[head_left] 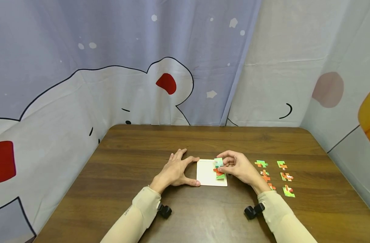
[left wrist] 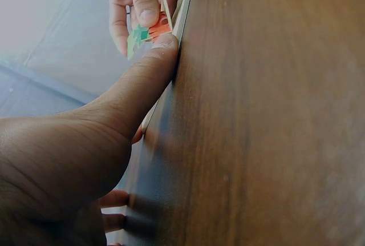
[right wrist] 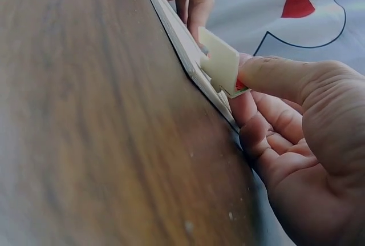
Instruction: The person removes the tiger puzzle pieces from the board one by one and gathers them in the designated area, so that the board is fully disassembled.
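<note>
A pale square puzzle board [head_left: 204, 173] lies on the table, a little right of the middle in the head view. My left hand [head_left: 174, 171] is spread at its left side, thumb at the near corner and index finger at the far corner. Over the board's right part, my right hand [head_left: 241, 167] pinches green-and-orange jigsaw pieces [head_left: 218, 162] between thumb and fingers. In the right wrist view, the pale back of a piece [right wrist: 222, 60] stands tilted above the board. Whether the pieces are joined cannot be told.
On the brown wooden table [head_left: 136, 148], several loose jigsaw pieces [head_left: 288, 191] lie in two rough columns to the right, one partly covered by the right wrist. A patterned curtain [head_left: 127, 94] hangs behind the table's far edge.
</note>
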A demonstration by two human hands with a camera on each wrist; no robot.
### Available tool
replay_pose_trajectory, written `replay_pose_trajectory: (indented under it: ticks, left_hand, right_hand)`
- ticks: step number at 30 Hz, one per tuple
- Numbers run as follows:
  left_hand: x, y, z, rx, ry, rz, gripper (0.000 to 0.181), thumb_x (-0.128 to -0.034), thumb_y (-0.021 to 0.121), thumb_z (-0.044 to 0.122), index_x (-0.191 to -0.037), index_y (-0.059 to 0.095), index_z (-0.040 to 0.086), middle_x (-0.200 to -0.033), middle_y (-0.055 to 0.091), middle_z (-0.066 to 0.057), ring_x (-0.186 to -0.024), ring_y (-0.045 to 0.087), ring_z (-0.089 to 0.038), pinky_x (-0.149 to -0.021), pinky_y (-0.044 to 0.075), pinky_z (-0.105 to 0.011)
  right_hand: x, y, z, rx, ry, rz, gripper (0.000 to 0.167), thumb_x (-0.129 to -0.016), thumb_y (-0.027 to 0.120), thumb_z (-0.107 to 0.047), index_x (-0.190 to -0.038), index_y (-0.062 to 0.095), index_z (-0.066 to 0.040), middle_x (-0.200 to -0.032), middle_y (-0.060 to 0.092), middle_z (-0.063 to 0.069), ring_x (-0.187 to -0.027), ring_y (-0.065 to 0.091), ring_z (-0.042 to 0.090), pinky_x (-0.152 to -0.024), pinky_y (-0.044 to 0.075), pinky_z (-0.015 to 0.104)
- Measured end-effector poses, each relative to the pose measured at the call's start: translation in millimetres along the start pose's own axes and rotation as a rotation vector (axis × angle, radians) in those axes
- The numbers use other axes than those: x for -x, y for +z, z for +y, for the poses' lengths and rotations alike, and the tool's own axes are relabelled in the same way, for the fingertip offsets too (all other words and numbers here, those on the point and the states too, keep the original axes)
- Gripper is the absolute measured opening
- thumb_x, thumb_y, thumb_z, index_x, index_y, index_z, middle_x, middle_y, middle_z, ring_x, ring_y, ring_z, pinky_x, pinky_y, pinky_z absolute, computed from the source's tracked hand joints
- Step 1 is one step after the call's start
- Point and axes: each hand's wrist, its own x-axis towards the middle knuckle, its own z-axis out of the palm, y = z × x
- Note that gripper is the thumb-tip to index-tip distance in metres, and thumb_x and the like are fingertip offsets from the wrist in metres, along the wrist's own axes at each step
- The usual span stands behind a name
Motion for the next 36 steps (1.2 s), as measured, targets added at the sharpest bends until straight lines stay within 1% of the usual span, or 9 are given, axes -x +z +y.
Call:
replay_pose_trajectory:
  ticks: [2,7,10,14,22,29,36]
  left_hand:
    - [-0.1,-0.2,0.1,0.000,0.002,0.001,0.094,-0.0801,0.096,0.064,-0.161,0.058,0.033,-0.181,0.024,-0.024,-0.170,0.015,-0.051,-0.138,0.011,-0.066]
    - [-0.6,-0.2,-0.3,-0.004,-0.001,0.000,0.094,-0.0801,0.096,0.064,-0.161,0.058,0.034,-0.181,0.024,-0.024,-0.170,0.015,-0.050,-0.138,0.011,-0.065]
    - [-0.8,0.3,-0.8,-0.008,-0.005,-0.001,0.095,-0.0799,0.096,0.064,-0.161,0.058,0.035,-0.182,0.024,-0.023,-0.170,0.015,-0.049,-0.139,0.011,-0.064]
    - [-0.8,0.6,-0.8,-0.008,-0.010,-0.001,0.095,-0.0797,0.097,0.064,-0.161,0.058,0.036,-0.182,0.024,-0.023,-0.170,0.015,-0.049,-0.139,0.011,-0.064]
    - [-0.4,0.6,-0.5,-0.012,-0.013,-0.004,0.095,-0.0797,0.096,0.064,-0.162,0.057,0.036,-0.182,0.023,-0.022,-0.170,0.015,-0.049,-0.139,0.011,-0.063]
    - [-0.6,1.1,-0.5,-0.014,-0.011,-0.003,0.095,-0.0797,0.096,0.064,-0.161,0.058,0.036,-0.182,0.023,-0.022,-0.170,0.015,-0.049,-0.139,0.011,-0.063]
    - [-0.5,1.9,-1.0,-0.014,-0.004,-0.002,0.095,-0.0797,0.096,0.065,-0.161,0.058,0.035,-0.181,0.024,-0.023,-0.170,0.015,-0.050,-0.139,0.011,-0.064]
  right_hand:
    - [-0.2,-0.5,0.9,0.010,0.002,0.004,0.044,-0.094,0.090,-0.006,-0.133,0.072,-0.003,-0.097,0.078,0.014,-0.077,0.068,0.013,-0.064,0.054,0.021]
    - [-0.1,0.0,-0.2,0.068,-0.023,0.023,0.043,-0.093,0.091,-0.007,-0.132,0.072,-0.005,-0.093,0.079,0.009,-0.074,0.065,0.012,-0.061,0.048,0.020]
    - [0.2,0.4,-0.5,0.083,-0.037,0.034,0.042,-0.093,0.091,-0.008,-0.131,0.073,-0.005,-0.091,0.080,0.007,-0.075,0.066,0.012,-0.063,0.048,0.021]
    - [0.7,0.6,-1.1,0.088,-0.035,0.039,0.041,-0.094,0.091,-0.009,-0.131,0.074,-0.006,-0.090,0.080,0.007,-0.076,0.067,0.013,-0.065,0.048,0.021]
    - [-0.3,1.0,0.1,0.082,-0.027,0.045,0.042,-0.095,0.090,-0.009,-0.134,0.074,-0.007,-0.093,0.080,0.008,-0.079,0.072,0.014,-0.069,0.056,0.022]
    - [-0.2,0.3,3.5,0.069,-0.034,0.056,0.046,-0.092,0.090,-0.003,-0.135,0.074,0.000,-0.102,0.075,0.014,-0.084,0.072,0.018,-0.072,0.060,0.024]
    - [1.4,1.4,3.9,0.082,-0.056,0.065,0.043,-0.094,0.089,-0.002,-0.134,0.076,-0.005,-0.104,0.074,0.013,-0.086,0.073,0.020,-0.076,0.063,0.026]
